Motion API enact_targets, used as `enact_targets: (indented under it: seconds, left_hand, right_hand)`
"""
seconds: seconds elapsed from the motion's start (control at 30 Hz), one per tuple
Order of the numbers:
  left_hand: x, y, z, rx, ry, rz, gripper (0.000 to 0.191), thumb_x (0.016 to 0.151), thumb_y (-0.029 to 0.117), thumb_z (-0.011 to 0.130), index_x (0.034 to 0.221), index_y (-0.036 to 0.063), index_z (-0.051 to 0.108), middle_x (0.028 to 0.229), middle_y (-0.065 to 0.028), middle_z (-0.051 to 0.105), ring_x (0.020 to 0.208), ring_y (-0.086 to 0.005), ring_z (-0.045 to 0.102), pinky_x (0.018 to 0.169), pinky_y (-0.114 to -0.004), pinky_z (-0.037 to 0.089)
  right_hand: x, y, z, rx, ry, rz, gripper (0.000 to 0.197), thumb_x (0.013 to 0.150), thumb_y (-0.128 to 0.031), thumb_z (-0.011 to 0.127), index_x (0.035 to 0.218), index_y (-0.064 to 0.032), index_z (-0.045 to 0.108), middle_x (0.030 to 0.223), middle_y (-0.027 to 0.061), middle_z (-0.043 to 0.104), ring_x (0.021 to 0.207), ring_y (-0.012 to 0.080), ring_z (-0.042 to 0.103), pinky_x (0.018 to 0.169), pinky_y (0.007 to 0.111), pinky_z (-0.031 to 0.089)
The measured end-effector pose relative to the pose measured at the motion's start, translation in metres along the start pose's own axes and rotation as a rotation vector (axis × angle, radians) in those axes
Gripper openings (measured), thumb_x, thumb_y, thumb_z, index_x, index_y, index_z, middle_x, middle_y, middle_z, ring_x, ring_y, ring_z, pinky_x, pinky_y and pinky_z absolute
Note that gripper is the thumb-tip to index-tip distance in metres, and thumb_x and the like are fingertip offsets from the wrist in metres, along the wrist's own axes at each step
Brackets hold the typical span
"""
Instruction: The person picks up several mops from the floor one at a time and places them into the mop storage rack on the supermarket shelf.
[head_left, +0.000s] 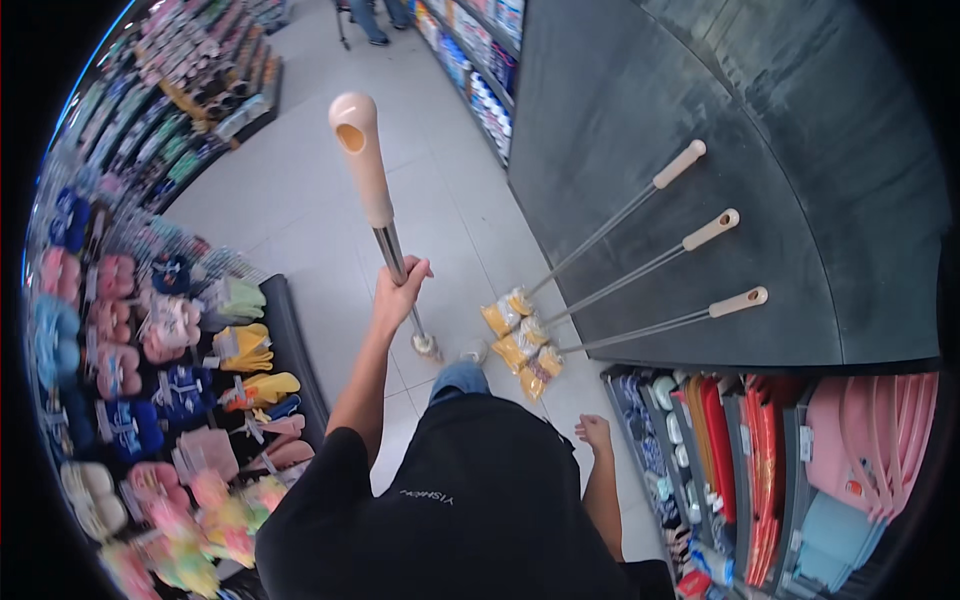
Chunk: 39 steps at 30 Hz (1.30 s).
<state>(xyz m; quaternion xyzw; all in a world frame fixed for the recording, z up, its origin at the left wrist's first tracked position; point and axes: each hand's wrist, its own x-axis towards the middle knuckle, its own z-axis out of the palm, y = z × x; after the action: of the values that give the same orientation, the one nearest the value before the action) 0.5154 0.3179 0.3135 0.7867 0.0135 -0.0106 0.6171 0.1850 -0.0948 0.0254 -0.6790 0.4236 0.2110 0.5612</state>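
Note:
My left hand (400, 289) is wrapped around the metal pole of a mop-like cleaning tool (388, 247). Its smooth beige grip (364, 161), pierced by a hanging hole, rises towards the camera. The small, blurred head (425, 346) is down by the floor, close to my shoe (473, 351). Hanging low at my side, my right hand (594, 433) is empty, its fingers loosely curled and apart. To the right, three similar long-handled mops (622, 281) lean against a dark panel (637, 97). Their yellow and white heads (523, 341), seemingly plastic-wrapped, rest on the floor.
Racks of slippers (180, 390) line the left side behind a dark shelf edge (296, 345). Pink and blue plastic basins (851, 450) and other goods fill shelves at lower right. Pale floor tiles (322, 105) run ahead towards a person's legs (371, 22) and bottle-stocked shelves (480, 82).

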Motion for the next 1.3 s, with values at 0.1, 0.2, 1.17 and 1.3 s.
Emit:
enact_targets:
  seconds: [0.1, 0.2, 1.17, 1.3]
  left_hand:
    - [0.061, -0.001, 0.011, 0.038, -0.177, 0.009, 0.035, 0.093, 0.03, 0.06, 0.074, 0.0015, 0.068, 0.05, 0.0029, 0.04, 0.048, -0.0077, 0.039, 0.046, -0.029, 0.03]
    - [0.114, -0.002, 0.033, 0.078, -0.426, 0.017, 0.036, 0.093, 0.031, 0.06, 0.073, 0.002, 0.068, 0.053, 0.001, 0.043, 0.055, -0.0088, 0.042, 0.051, -0.029, 0.034]
    - [0.315, -0.04, 0.346, 0.033, -0.593, 0.194, 0.039, 0.084, 0.04, 0.072, 0.081, 0.001, 0.068, 0.067, -0.0032, 0.064, 0.065, -0.0105, 0.058, 0.062, -0.028, 0.045]
    - [0.312, -0.062, 0.358, 0.196, -0.694, 0.251, 0.031, 0.081, 0.031, 0.074, 0.088, 0.0014, 0.068, 0.073, -0.008, 0.066, 0.07, -0.0178, 0.062, 0.067, -0.032, 0.049]
  right_hand:
    - [-0.002, -0.005, 0.023, 0.081, 0.093, 0.122, 0.029, 0.09, -0.027, 0.063, 0.103, -0.0021, 0.064, 0.081, 0.011, 0.07, 0.067, 0.0195, 0.068, 0.057, 0.032, 0.054]
    - [-0.011, -0.003, 0.038, 0.142, 0.167, 0.219, 0.029, 0.089, -0.028, 0.063, 0.103, -0.0023, 0.064, 0.083, 0.0122, 0.07, 0.068, 0.0206, 0.069, 0.058, 0.033, 0.055]
    - [-0.122, 0.004, 0.158, 0.72, 0.551, 0.51, 0.032, 0.09, -0.029, 0.06, 0.108, -0.0029, 0.062, 0.087, 0.0115, 0.069, 0.076, 0.0232, 0.068, 0.065, 0.034, 0.053]
    - [-0.117, 0.007, 0.152, 0.726, 0.572, 0.47, 0.031, 0.091, -0.028, 0.059, 0.107, -0.0018, 0.062, 0.089, 0.0131, 0.069, 0.076, 0.0242, 0.069, 0.069, 0.038, 0.056]
